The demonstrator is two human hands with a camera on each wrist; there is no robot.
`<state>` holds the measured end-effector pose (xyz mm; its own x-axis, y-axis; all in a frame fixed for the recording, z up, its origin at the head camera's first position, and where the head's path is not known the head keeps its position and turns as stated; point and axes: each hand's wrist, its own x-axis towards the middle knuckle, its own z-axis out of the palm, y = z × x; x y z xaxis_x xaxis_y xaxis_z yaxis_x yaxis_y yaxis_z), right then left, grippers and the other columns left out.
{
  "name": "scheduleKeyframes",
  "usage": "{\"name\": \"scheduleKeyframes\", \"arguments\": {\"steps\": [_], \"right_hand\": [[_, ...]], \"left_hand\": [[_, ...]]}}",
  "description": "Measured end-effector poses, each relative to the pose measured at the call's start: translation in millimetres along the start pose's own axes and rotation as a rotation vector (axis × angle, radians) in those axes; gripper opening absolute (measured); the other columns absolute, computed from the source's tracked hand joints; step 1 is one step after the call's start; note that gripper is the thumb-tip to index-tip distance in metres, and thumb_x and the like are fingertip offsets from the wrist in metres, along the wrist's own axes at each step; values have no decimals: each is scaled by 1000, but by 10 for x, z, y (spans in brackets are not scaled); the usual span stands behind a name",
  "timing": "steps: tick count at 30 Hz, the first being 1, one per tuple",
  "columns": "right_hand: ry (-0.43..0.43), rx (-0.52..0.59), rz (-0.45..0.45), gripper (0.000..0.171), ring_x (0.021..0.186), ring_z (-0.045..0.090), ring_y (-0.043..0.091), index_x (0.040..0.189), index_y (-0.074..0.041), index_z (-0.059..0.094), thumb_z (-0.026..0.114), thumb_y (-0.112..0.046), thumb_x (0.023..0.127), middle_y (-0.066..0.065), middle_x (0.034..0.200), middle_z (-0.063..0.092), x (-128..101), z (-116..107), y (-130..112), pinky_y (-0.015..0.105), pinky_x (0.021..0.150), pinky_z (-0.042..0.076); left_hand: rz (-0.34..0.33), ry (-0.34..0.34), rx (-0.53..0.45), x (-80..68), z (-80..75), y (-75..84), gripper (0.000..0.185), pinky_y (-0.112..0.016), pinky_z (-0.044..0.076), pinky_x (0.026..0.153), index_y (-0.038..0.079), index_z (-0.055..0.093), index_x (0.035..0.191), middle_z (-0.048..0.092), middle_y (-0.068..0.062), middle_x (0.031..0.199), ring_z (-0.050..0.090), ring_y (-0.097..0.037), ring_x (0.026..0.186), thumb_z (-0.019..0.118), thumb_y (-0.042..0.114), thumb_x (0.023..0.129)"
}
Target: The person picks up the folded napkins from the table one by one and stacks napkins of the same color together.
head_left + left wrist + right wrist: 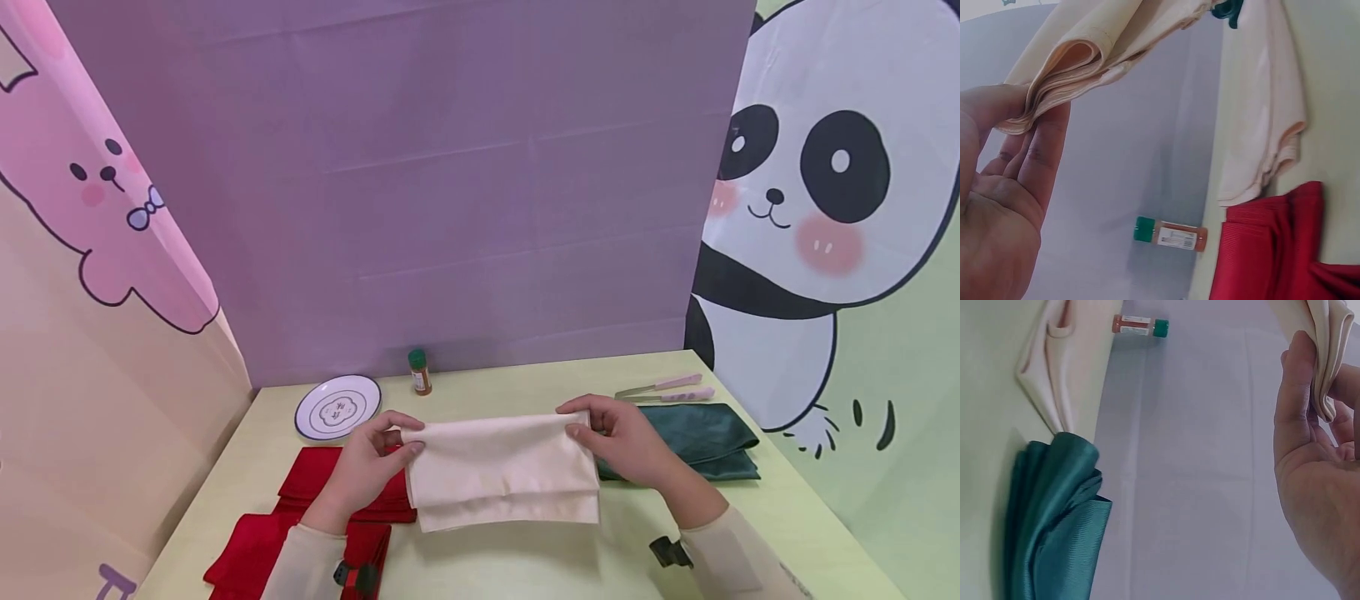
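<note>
Cloth [502,462], cream and folded in layers, hangs between my two hands above the table [487,575]. My left hand [366,467] pinches its upper left corner between thumb and fingers, and my right hand [626,437] pinches the upper right corner the same way, so the top edge runs nearly straight. Folded red cloths [255,546] lie by my left forearm; a dark green cloth [697,437] lies behind my right wrist. From both wrist views I see another pale cloth [1257,125] on the tabletop. Farther back stand a green-capped bottle [420,372], with a white plate [315,404] to its left, and pink-handled knives [678,382] lie near the green cloth.
</note>
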<state>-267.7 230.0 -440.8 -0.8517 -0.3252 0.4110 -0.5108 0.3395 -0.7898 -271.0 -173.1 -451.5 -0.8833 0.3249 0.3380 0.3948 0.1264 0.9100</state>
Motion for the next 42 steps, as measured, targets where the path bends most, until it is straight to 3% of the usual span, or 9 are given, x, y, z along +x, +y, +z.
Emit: {"name": "scheduleKeyframes", "arguments": {"steps": [8,16,29,42], "right_hand": [[12,5,0,25,54,47,12,124,-15,74,75,-13,99,-1,65,56,78,-26,-1,27,47,40],[13,39,-28,24,54,48,15,124,-13,73,73,-12,100,2,64,55,175,-45,-10,28,48,43],[31,53,-21,28,55,45,16,129,-8,71,72,-11,100,5,66,54,281,-60,62,29,48,42],[7,91,26,26,58,47,18,127,-12,72,72,-16,101,10,70,56,306,10,268,30,52,46]], "left_hand": [[68,-10,-43,123,-57,42,33,-38,63,80,-4,65,125,64,-20,121,74,-23,94,75,-3,94],[93,31,-45,191,-85,41,30,-33,63,81,-3,64,122,63,-22,120,73,-22,95,75,-4,94],[86,86,-49,285,-77,47,30,-35,63,78,-1,63,121,64,-22,119,72,-22,95,76,-2,94],[9,136,-28,287,-29,-77,27,-35,63,82,8,66,119,65,-14,121,72,-25,98,74,-2,96]]}}
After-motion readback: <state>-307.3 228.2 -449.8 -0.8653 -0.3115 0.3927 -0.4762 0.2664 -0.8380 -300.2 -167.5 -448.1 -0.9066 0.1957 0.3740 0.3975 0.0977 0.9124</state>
